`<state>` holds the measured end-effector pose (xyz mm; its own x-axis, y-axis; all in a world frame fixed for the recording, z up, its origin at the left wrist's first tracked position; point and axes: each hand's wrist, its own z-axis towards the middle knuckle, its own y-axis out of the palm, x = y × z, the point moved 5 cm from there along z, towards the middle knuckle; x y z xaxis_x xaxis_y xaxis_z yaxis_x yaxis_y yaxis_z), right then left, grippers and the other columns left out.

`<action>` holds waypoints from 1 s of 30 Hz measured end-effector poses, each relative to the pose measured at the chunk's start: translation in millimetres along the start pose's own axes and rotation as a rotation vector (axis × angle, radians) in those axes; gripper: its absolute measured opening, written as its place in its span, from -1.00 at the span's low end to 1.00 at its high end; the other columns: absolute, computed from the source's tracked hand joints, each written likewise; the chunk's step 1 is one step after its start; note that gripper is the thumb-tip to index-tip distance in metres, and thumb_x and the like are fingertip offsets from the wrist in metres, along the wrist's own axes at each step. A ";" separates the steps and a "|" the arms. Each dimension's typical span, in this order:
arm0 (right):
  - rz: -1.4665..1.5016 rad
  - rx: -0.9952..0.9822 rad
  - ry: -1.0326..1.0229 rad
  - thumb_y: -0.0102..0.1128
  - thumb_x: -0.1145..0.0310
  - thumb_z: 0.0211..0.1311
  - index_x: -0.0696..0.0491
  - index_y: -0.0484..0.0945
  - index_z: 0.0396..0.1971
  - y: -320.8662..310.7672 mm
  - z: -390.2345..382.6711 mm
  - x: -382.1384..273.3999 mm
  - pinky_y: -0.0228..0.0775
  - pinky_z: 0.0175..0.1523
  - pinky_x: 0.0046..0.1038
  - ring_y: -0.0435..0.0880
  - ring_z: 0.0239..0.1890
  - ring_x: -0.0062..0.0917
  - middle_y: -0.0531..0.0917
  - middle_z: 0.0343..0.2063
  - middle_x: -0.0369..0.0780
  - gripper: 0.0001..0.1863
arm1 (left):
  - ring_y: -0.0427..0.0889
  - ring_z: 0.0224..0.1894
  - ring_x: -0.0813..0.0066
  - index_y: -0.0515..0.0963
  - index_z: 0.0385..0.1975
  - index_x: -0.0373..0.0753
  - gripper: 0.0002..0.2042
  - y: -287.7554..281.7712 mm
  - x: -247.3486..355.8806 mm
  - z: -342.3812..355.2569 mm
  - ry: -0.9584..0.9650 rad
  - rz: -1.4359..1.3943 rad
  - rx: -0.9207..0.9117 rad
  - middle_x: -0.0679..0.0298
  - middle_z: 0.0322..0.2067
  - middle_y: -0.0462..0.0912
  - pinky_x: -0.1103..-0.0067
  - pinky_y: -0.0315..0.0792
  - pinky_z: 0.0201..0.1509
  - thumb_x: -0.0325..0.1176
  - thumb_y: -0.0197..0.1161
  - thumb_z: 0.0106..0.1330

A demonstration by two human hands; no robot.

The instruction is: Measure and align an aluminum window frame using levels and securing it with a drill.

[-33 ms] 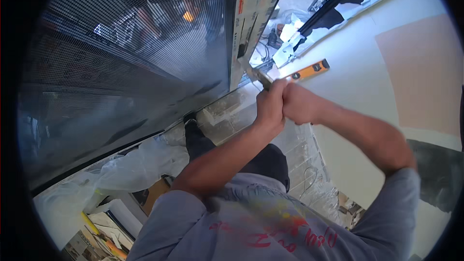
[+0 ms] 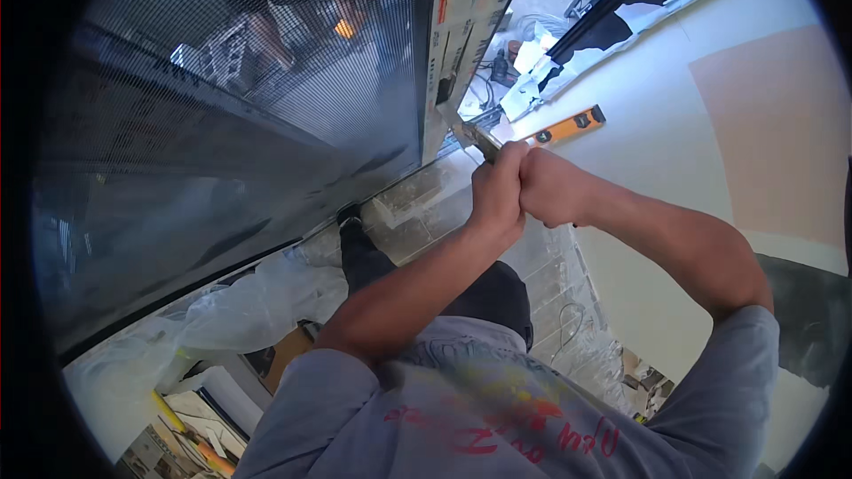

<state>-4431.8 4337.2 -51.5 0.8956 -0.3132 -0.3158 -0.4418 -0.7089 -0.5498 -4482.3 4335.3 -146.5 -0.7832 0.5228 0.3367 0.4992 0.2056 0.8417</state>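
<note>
Both my hands are closed together at the middle of the head view. My left hand [image 2: 497,186] grips a greyish metal hand tool [image 2: 480,140], whose exact kind I cannot make out. My right hand [image 2: 552,188] is a fist pressed against the left, wrapped round the same tool's handle, which the fingers hide. The tool's metal end points up and left, at the lower part of a tall frame profile [image 2: 454,44] covered in pale printed film. Whether it touches the profile I cannot tell. A dark mesh panel [image 2: 257,115] fills the frame's left side.
An orange spirit level [image 2: 568,127] lies on a pale board [image 2: 652,137] at the right. Torn white film [image 2: 612,22] runs along its far edge. Crumpled clear plastic [image 2: 240,302] and a box of tools [image 2: 204,417] are lower left. Dusty tiles [image 2: 426,213] lie below. Through the mesh, a person [image 2: 266,9] shows.
My right elbow has shifted slightly outward to the right. My hands and the tool stay in nearly the same place.
</note>
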 end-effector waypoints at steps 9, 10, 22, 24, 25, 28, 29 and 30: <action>0.090 0.598 -0.801 0.10 0.47 -0.03 0.14 0.50 -0.23 21.8 110.9 50.0 0.35 0.01 -0.22 0.46 0.05 -0.13 0.53 -0.11 -0.01 -0.72 | 0.55 -0.32 0.52 0.50 -0.43 -0.39 -0.72 -43.9 4.4 81.3 0.664 0.692 -0.334 0.18 -0.40 0.62 0.58 0.44 -0.19 -0.24 0.25 0.10; 0.090 0.604 -0.805 0.10 0.47 -0.03 0.14 0.50 -0.23 21.7 106.5 50.1 0.35 0.01 -0.22 0.46 0.05 -0.13 0.53 -0.11 -0.01 -0.72 | 0.55 -0.34 0.57 0.50 -0.41 -0.38 -0.76 -45.1 5.6 84.9 0.650 0.718 -0.334 0.21 -0.42 0.62 0.61 0.43 -0.23 -0.28 0.22 0.12; 0.017 0.754 -0.980 0.09 0.46 -0.04 0.16 0.51 -0.26 14.5 93.8 52.9 0.40 -0.07 -0.23 0.54 -0.09 -0.15 0.59 -0.20 -0.07 -0.73 | 0.54 -0.37 0.56 0.49 -0.39 -0.42 -0.81 -41.2 -5.3 85.3 0.647 0.639 -0.269 0.20 -0.41 0.60 0.59 0.45 -0.25 -0.38 0.10 0.19; 0.104 0.725 -0.971 0.11 0.45 -0.05 0.16 0.51 -0.26 23.8 107.8 57.0 0.39 -0.05 -0.24 0.52 -0.05 -0.18 0.57 -0.18 -0.09 -0.73 | 0.52 -0.41 0.61 0.49 -0.43 -0.40 -0.82 -41.4 0.8 80.4 0.762 0.778 -0.343 0.21 -0.45 0.60 0.58 0.44 -0.29 -0.38 0.08 0.17; 0.183 0.700 -0.964 0.12 0.44 -0.06 0.15 0.51 -0.27 25.0 110.0 61.6 0.38 -0.03 -0.24 0.49 0.00 -0.20 0.55 -0.15 -0.11 -0.73 | 0.52 -0.41 0.61 0.49 -0.43 -0.40 -0.82 -39.7 -5.0 73.6 0.758 0.775 -0.354 0.21 -0.45 0.60 0.58 0.44 -0.29 -0.38 0.08 0.17; 0.163 0.371 -0.608 0.11 0.45 -0.05 0.17 0.49 -0.28 22.1 56.6 45.3 0.39 -0.06 -0.21 0.52 -0.08 -0.12 0.56 -0.20 -0.04 -0.73 | 0.39 -0.55 0.69 0.48 -0.55 -0.29 -0.83 -34.6 -27.5 18.2 0.232 0.336 -0.038 0.39 -0.62 0.42 0.64 0.26 -0.47 -0.33 0.07 0.18; 0.138 0.220 -0.441 0.10 0.45 -0.05 0.18 0.48 -0.28 23.0 50.1 46.2 0.40 -0.07 -0.20 0.53 -0.11 -0.08 0.56 -0.22 -0.01 -0.73 | 0.39 -0.55 0.69 0.48 -0.55 -0.29 -0.83 -19.4 -25.1 11.2 0.231 0.339 -0.033 0.39 -0.62 0.42 0.64 0.26 -0.47 -0.33 0.07 0.18; 0.138 0.227 -0.442 0.10 0.45 -0.05 0.18 0.48 -0.28 23.4 52.6 48.1 0.40 -0.07 -0.20 0.53 -0.11 -0.08 0.56 -0.22 -0.01 -0.73 | 0.36 -0.57 0.68 0.48 -0.56 -0.31 -0.82 -15.5 -23.1 17.8 0.207 0.202 0.056 0.41 -0.67 0.39 0.63 0.26 -0.47 -0.35 0.08 0.19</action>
<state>-4401.8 4338.8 -120.3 0.7426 -0.0623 -0.6669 -0.5982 -0.5095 -0.6185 -4465.4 4334.8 -174.9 -0.7218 0.3786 0.5794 0.6681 0.1624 0.7261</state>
